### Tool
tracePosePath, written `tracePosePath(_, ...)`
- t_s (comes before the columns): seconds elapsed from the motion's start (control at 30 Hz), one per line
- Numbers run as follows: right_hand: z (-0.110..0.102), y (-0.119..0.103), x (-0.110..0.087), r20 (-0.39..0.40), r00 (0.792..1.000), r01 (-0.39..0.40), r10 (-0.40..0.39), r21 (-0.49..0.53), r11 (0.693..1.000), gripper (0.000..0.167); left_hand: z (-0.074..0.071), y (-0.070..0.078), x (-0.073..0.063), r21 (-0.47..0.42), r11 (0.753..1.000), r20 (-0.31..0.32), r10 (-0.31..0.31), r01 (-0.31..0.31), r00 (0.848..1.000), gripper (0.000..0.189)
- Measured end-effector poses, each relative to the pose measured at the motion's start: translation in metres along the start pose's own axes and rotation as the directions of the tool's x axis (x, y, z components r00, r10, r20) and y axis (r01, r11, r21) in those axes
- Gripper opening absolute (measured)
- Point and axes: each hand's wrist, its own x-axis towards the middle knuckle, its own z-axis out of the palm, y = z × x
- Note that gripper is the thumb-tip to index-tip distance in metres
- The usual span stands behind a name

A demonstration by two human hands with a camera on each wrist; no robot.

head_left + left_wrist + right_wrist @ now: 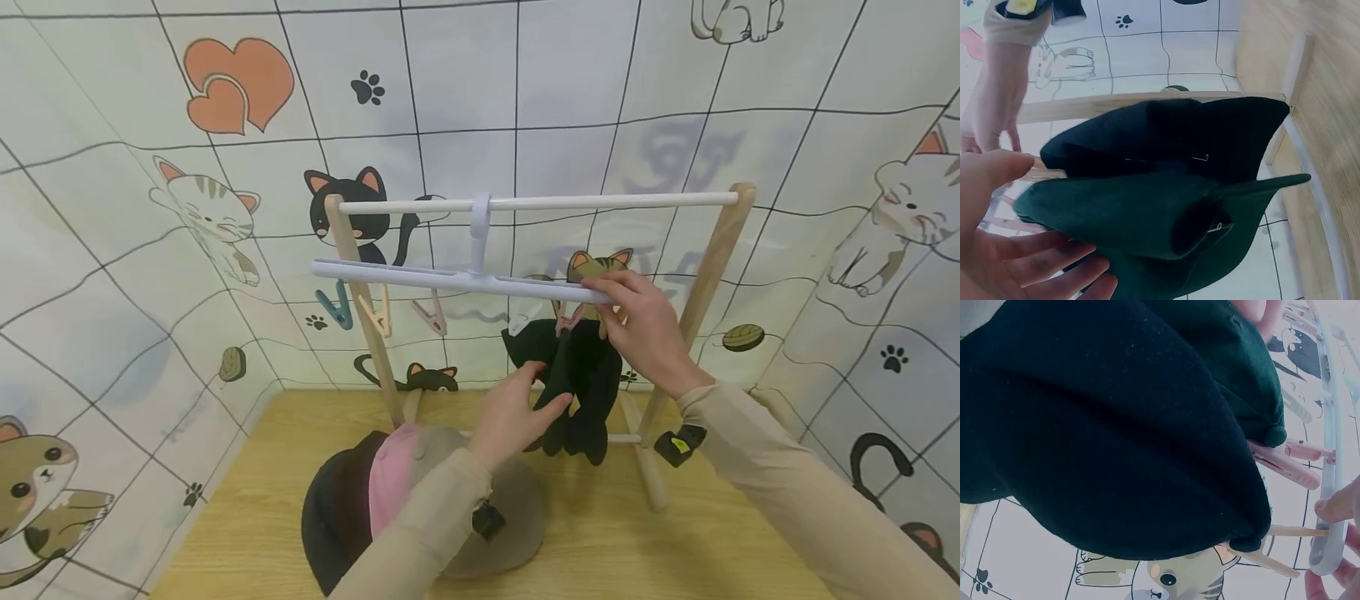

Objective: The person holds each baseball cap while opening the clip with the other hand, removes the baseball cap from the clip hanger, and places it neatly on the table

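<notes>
A pale clip hanger (450, 281) hangs by its hook from the rack's white rod. From its right part hang a green cap (1110, 215) and a dark navy cap (1104, 425), held up by a pink clip (1285, 467) and a beige clip (1285, 531). My right hand (641, 329) pinches the hanger's right end between thumb and fingers. In the head view, my left hand (517, 417) is at the caps' left side. Its thumb and loosely spread fingers (1054, 275) lie either side of the green cap's end in the left wrist view.
The wooden rack (708, 262) stands on a wood-grain tabletop (645, 558) before a cat-print wall. Several stacked caps (341, 508), dark, pink and beige, lie at the front left. Free clips, including a blue one (337, 306), hang from the hanger's left half.
</notes>
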Motion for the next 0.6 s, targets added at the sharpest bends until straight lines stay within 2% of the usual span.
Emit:
tracePosePath(0.13, 0.002, -0.001, -0.001, 0.005, 1.000, -0.012, 0.012, 0.008, 1.000, 0.033, 0.006, 0.000, 0.016, -0.033, 0.999, 0.029, -0.032, 0.033, 0.999, 0.054)
tracePosePath(0.23, 0.003, -0.002, -0.001, 0.006, 1.000, -0.016, 0.016, 0.011, 1.000, 0.033, 0.010, 0.001, 0.023, -0.075, 0.996, 0.059, -0.045, 0.050, 0.997, 0.052)
tracePosePath(0.33, 0.004, -0.001, -0.001, 0.006, 1.000, -0.019, 0.019, 0.015, 1.000, 0.033, 0.010, 0.001, 0.026, -0.121, 0.992, 0.073, -0.034, 0.043, 0.997, 0.048)
tracePosePath(0.43, 0.004, -0.001, 0.000, 0.005, 1.000, -0.023, 0.023, 0.017, 1.000, 0.032, 0.009, 0.001, 0.026, -0.156, 0.988, 0.058, -0.002, 0.011, 0.998, 0.046)
tracePosePath(0.6, 0.002, 0.000, 0.001, -0.005, 1.000, -0.023, 0.023, 0.012, 1.000, 0.031, 0.000, 0.001, 0.023, -0.230, 0.973, 0.063, 0.029, -0.014, 0.998, 0.041)
